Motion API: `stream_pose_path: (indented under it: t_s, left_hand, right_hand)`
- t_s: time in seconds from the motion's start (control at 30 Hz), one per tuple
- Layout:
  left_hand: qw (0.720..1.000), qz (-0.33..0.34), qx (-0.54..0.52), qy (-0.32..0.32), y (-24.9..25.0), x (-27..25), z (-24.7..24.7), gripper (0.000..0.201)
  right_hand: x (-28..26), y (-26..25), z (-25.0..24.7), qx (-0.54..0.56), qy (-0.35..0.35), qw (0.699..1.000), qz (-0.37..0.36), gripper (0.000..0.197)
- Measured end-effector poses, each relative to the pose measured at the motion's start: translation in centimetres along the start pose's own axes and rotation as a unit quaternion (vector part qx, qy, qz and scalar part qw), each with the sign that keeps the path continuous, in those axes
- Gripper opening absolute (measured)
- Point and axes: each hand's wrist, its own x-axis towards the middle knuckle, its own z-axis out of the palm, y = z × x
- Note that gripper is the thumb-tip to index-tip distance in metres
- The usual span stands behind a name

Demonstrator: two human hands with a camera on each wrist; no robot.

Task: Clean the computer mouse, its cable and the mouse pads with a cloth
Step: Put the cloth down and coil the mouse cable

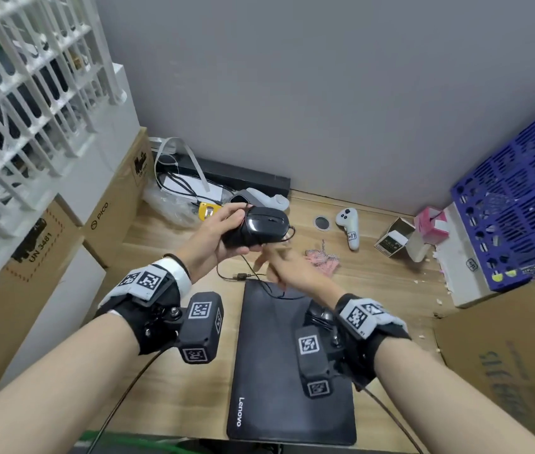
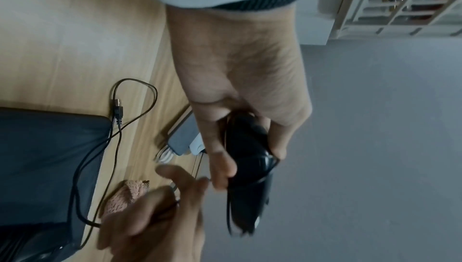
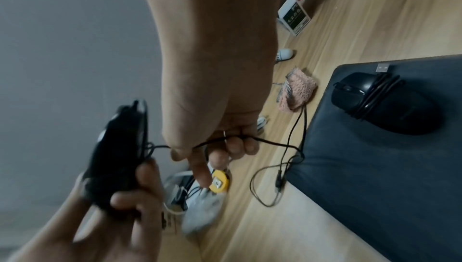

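while the wooden desk (image 1: 168,381) stretches out beneath both wrists, the black lenovo mouse pad (image 1: 269,371) lies flat under the right forearm, with a second black mouse (image 3: 382,106), its cord wound round it, sitting on the pad behind the right hand. up above the desk, the left hand (image 1: 213,237) grips the black computer mouse (image 1: 256,226), thumb on one side and curled fingers on the other. just beside it, the right hand (image 1: 289,267) has its fingers curled round the mouse's thin black cable (image 3: 272,144), which runs through them, drops in loops to the desk and ends at a usb plug (image 1: 241,276) below the left hand. a crumpled pink cloth (image 1: 322,257) lies on the desk just beyond the right hand's fingers, untouched.
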Motion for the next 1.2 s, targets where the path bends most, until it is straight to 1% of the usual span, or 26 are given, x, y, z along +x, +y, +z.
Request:
stream_pose_path:
  t_s: [0.1,0.17,0.23,0.27,0.3,0.37,0.43,0.47,0.5,0.53,0.6,0.63,0.7,0.73,0.77,0.8,0.83,0.9,0.93,1.0,1.07,1.13,1.2]
  left_hand:
    - [0.993,0.030,0.047,0.102,-1.0,1.0,0.1,0.005]
    - [0.983,0.040,0.080,0.161,-1.7,1.5,0.0,0.009]
    - [0.969,0.053,0.153,0.185,-2.4,1.9,-0.3,0.013]
    - [0.959,0.056,0.208,0.183,-2.8,2.0,-0.7,0.013]
    - [0.947,0.055,0.266,0.171,-3.0,2.1,-1.1,0.013]
    - [0.921,0.043,0.368,0.123,-3.1,2.0,-1.2,0.012]
    - [0.901,0.037,0.426,0.069,-2.9,1.8,-1.1,0.011]
    - [0.901,0.033,0.431,0.042,-2.8,1.7,-0.9,0.011]
    - [0.909,0.023,0.416,0.010,-2.6,1.4,-0.8,0.011]
    - [0.926,0.008,0.376,-0.033,-2.4,1.1,-0.6,0.012]
    - [0.960,-0.028,0.249,-0.121,-1.7,0.4,-0.4,0.027]
    - [0.970,-0.039,0.186,-0.149,-1.4,0.1,-0.3,0.037]
    - [0.978,-0.041,0.100,-0.177,-1.0,-0.2,-0.2,0.049]
    - [0.981,-0.034,0.072,-0.176,-0.9,-0.3,-0.1,0.050]
    - [0.985,-0.025,0.045,-0.164,-1.0,-0.4,0.0,0.046]
    - [0.990,-0.014,0.016,-0.138,-1.1,-0.4,0.1,0.038]
    - [0.995,-0.003,-0.013,-0.102,-1.2,-0.3,0.3,0.029]
    - [0.998,0.015,-0.051,-0.024,-1.5,0.2,0.5,0.020]
    - [0.998,0.021,-0.056,0.009,-1.7,0.4,0.6,0.017]
    - [0.997,0.028,-0.036,0.064,-2.2,1.1,0.5,0.012]
    - [0.993,0.040,0.012,0.109,-2.8,1.4,0.3,0.008]
    - [0.985,0.063,0.064,0.144,-3.3,1.7,0.1,0.008]
    - [0.973,0.090,0.127,0.169,-3.6,2.0,-0.4,0.010]
  right_hand:
    - [-0.7,-0.4,1.5,-0.023,-0.073,0.997,0.005,0.032]
    - [-1.0,-0.8,1.5,-0.058,-0.087,0.995,-0.005,0.028]
    - [-1.1,-1.3,0.6,-0.084,-0.077,0.993,-0.026,0.026]
    - [-1.1,-1.6,-0.1,-0.106,-0.067,0.992,-0.033,0.027]
    - [-1.2,-1.9,-0.9,-0.129,-0.055,0.989,-0.038,0.028]
    - [-1.4,-2.4,-2.6,-0.155,-0.024,0.986,-0.054,0.030]
    - [-1.4,-2.6,-4.1,-0.144,0.011,0.988,-0.063,0.033]
    - [-1.5,-2.5,-4.7,-0.131,0.025,0.989,-0.063,0.035]
    - [-1.4,-2.3,-5.1,-0.120,0.034,0.990,-0.061,0.036]
    - [-1.4,-2.0,-5.4,-0.113,0.039,0.991,-0.059,0.037]
    - [-1.2,-1.3,-5.6,-0.100,0.041,0.993,-0.054,0.043]
    - [-1.1,-0.9,-5.4,-0.079,0.041,0.995,-0.054,0.050]
    - [-1.0,-0.2,-4.8,-0.009,0.033,0.999,-0.043,0.063]
    - [-0.9,0.0,-4.3,0.025,0.024,0.998,-0.043,0.059]
    - [-0.9,0.0,-3.8,0.051,0.021,0.997,-0.048,0.046]
    - [-0.9,-0.2,-3.3,0.074,0.023,0.996,-0.052,0.032]
    - [-0.7,-0.3,-2.8,0.093,0.035,0.994,-0.050,0.027]
    - [-0.5,-0.4,-1.5,0.120,0.054,0.991,-0.032,0.028]
    - [-0.4,-0.4,-0.8,0.114,0.055,0.992,-0.019,0.030]
    - [-0.3,-0.3,0.4,0.070,0.033,0.997,0.005,0.023]
    - [-0.4,-0.5,1.0,0.043,-0.005,0.999,0.024,0.017]
    - [-0.6,-0.8,0.9,0.044,-0.036,0.998,0.037,0.015]
    - [-1.0,-1.1,0.3,0.022,-0.062,0.997,0.033,0.014]
